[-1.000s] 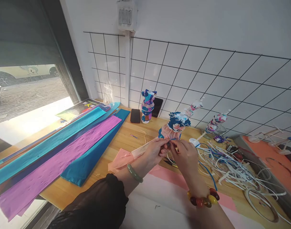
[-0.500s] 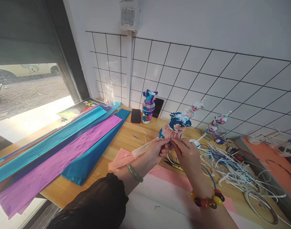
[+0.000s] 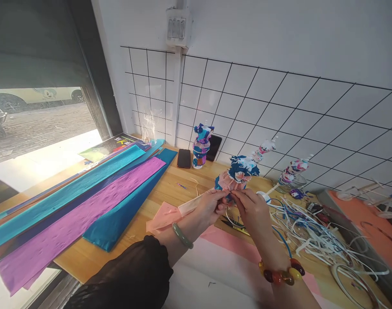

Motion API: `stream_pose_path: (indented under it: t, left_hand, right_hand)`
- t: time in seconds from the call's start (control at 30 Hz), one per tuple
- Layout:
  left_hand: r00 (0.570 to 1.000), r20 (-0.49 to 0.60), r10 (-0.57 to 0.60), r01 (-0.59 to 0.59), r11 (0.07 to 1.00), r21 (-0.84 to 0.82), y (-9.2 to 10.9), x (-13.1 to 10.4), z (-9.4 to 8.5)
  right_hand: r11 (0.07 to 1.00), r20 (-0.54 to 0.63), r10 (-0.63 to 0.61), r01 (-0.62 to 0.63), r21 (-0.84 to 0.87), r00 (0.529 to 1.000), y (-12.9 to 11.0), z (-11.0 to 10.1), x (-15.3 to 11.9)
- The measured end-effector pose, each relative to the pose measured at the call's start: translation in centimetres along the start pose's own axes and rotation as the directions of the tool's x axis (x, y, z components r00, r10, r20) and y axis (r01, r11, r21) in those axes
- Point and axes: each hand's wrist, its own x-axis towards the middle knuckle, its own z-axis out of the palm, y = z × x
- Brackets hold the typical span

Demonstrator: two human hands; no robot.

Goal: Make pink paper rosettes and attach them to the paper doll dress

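A pink, white and dark blue paper-covered figure [image 3: 236, 178] stands upright over the table, with ruffles and a round pleated rosette on its front. Both hands meet at its lower front. My left hand [image 3: 213, 204], below a green bangle, has its fingers closed at the pink paper. Beside it my right hand [image 3: 250, 204], above a beaded bracelet, pinches at the same spot. Whatever small part lies between the fingertips is too small to make out. Pink paper [image 3: 165, 216] lies left of my left hand.
Turquoise [image 3: 70, 182], purple [image 3: 86, 219] and blue paper strips cover the left side. A phone [image 3: 184, 158] and another decorated figure [image 3: 201, 148] stand near the wall. Tangled white and blue strips [image 3: 321, 236] lie at right, beside an orange-topped tray [image 3: 360, 210]. Scissors lie behind my hands.
The camera view has shifted slightly, so the background sits a little lower and further right. Both hands stay at the figure's lower front, with only small finger movement.
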Motion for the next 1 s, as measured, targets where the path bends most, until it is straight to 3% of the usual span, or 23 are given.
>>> stream_pose_path:
  t: [1.0]
  left_hand:
    - [1.000, -0.023, -0.001, 0.001, 1.000, 0.024, 0.09, -0.01, 0.00]
  right_hand:
    - [0.996, -0.010, -0.017, 0.018, 0.082, 1.000, 0.80, 0.81, 0.09]
